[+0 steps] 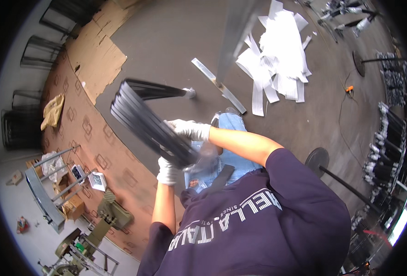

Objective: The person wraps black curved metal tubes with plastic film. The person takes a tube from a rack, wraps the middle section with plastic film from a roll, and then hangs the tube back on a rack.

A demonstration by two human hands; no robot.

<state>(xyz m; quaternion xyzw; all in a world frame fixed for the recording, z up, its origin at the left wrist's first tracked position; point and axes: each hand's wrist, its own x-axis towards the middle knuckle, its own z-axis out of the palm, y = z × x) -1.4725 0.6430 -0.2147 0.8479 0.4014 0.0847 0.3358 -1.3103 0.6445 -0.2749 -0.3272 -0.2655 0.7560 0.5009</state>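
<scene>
Dark purple cloth of the person's shirt (258, 239), with white print, is closest. Next come blue jeans (232, 123) on the legs. Over the lap are two hands in white gloves. The left hand (167, 171) holds the low end of a black stack (143, 122), and the right hand (189, 129) is curled on its side, higher up. Both are closed on it, but some fingers are hidden. The stack is made of long, thin pieces and tilts up to the left. Its low end is blurry. Just past it is another black piece (155, 88) with a pale wrapped tip. Farther off, a gray metal bar (204, 71) lies on the dark floor (166, 41). Past that is a messy pile of white strips (281, 55). Big, flat brown cardboard (97, 60) lies far to the left.
</scene>
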